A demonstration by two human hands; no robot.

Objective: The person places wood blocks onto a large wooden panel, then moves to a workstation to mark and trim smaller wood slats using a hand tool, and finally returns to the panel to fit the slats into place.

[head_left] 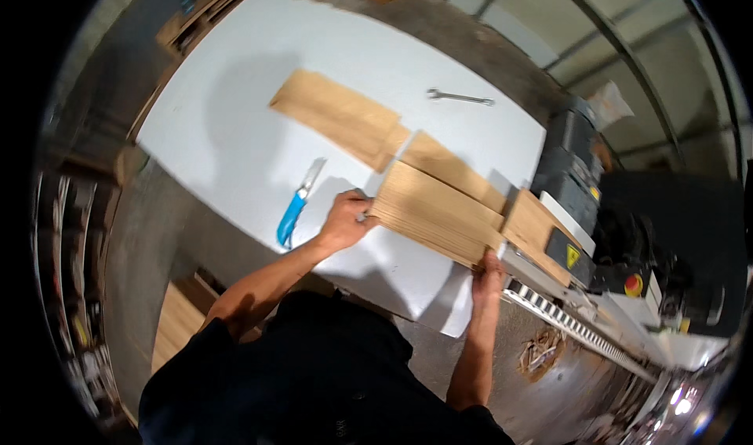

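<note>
I hold the wooden board (439, 213) directly before me, my left hand (345, 223) clamped on its left end and my right hand (489, 275) on its near right corner, its long axis slanting rightward and toward me, at the white table's (337, 41) right side, beside the dark machine (566, 158) on the workshop floor (502, 378).

Board's (439, 213) matt wood by the looks of it, fine grain lines running all along. From where I'm standing the white tabletop (353, 52) seems smooth and kinda dull. Wrench (460, 97) is shiny metal, blue handle (291, 216) looks plastic, black shirt (314, 366) is matt cloth, floor (502, 374) looks like patchy concrete.
</note>
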